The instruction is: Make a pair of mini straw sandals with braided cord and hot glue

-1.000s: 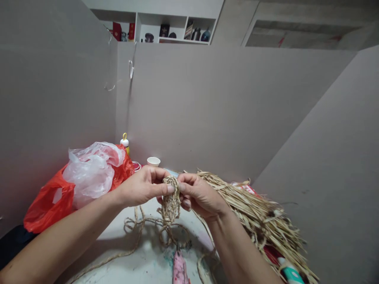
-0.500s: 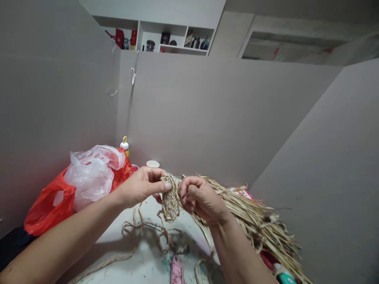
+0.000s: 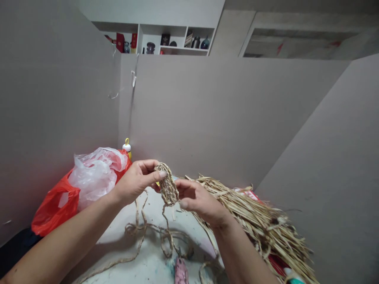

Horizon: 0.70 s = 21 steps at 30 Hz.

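Observation:
My left hand (image 3: 134,182) pinches a small oval piece of braided straw (image 3: 169,191) between thumb and fingers, raised over the white table. A straw cord (image 3: 164,215) hangs from its lower end and trails in loose loops on the tabletop. At the piece's right edge is my right hand (image 3: 204,201), its thumb and fingers apart. The fingertips reach the edge or just behind it; exact contact is hidden. Below lies a tool with a pink wrapped handle (image 3: 181,272), its tip near the cord loops.
A bundle of dry straw (image 3: 260,215) lies on the right. Red and white plastic bags (image 3: 91,177) sit at the left, with a yellow-and-white bottle (image 3: 126,147) behind them. Grey partitions (image 3: 207,114) enclose the table (image 3: 118,244); a shelf (image 3: 174,50) shows above.
The braided piece has moved up slightly and tilted, with my left hand still gripping it. My right hand's curled fingers have opened out, and its thumb has dropped away from them.

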{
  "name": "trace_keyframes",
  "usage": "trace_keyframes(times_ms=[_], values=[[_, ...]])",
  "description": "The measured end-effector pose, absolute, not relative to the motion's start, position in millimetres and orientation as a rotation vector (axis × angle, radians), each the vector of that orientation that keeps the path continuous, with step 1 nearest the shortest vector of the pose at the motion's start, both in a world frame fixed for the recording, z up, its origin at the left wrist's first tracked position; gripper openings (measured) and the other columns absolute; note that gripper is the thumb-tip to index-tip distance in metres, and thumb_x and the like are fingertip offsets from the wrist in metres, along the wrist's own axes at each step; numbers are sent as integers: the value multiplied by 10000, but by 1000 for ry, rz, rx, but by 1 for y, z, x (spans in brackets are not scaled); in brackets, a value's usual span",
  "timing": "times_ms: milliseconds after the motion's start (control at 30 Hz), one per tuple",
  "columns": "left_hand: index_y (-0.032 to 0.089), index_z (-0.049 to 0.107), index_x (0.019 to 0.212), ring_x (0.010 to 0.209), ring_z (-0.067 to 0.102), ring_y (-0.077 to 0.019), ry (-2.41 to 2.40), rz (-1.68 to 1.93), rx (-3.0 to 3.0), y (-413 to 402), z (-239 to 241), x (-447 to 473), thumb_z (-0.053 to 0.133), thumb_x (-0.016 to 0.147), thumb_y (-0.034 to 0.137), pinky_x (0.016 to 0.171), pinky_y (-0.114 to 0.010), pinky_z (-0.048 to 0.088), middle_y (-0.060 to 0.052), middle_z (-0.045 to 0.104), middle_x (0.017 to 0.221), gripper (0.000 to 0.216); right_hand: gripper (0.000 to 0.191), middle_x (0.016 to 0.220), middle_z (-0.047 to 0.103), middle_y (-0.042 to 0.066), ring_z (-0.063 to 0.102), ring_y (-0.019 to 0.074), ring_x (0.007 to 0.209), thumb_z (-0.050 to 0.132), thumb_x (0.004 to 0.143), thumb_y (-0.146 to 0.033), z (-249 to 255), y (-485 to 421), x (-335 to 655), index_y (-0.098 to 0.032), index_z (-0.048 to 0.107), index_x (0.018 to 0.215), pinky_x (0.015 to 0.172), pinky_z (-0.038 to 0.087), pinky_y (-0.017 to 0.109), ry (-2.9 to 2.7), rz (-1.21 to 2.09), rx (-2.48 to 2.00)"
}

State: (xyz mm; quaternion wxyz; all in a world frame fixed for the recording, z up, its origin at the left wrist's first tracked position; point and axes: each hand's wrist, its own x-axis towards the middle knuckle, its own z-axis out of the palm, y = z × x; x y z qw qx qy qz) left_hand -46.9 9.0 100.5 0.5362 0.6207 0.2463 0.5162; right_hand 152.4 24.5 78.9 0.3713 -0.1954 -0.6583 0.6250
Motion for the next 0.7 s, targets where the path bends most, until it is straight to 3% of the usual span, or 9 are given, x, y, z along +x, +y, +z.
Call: trace_keyframes(times_ms=[167,333,467,700], values=[[131,691,896,673,603,-108,607,1238,1479,9,104,-50,727,791,331,573,-201,502,-40,658,791,229,188,719,705,15,631,137,655,826,713,-281,74,20,140,-162,762,844,661,522,283,-1720,1533,-529],[139,665,1104,755,632,-163,633,1241,1410,12,104,-51,685,800,472,582,-256,541,-94,674,910,452,125,675,716,20,649,144,608,810,735,-273,74,24,147,-162,755,754,636,545,293,-1653,1449,-536],[125,715,1014,766,629,-155,723,1225,1520,10,101,-44,740,766,389,616,-243,514,-92,686,905,363,135,725,732,17,655,136,599,803,748,-288,75,24,147,-184,774,828,625,549,282,-1602,1409,-525],[122,743,788,545,499,-78,631,1258,1591,0,97,-32,714,793,296,519,-216,408,-10,606,653,176,166,744,739,32,662,132,600,807,744,-314,73,20,136,-184,788,846,601,551,261,-1610,1443,-513]])
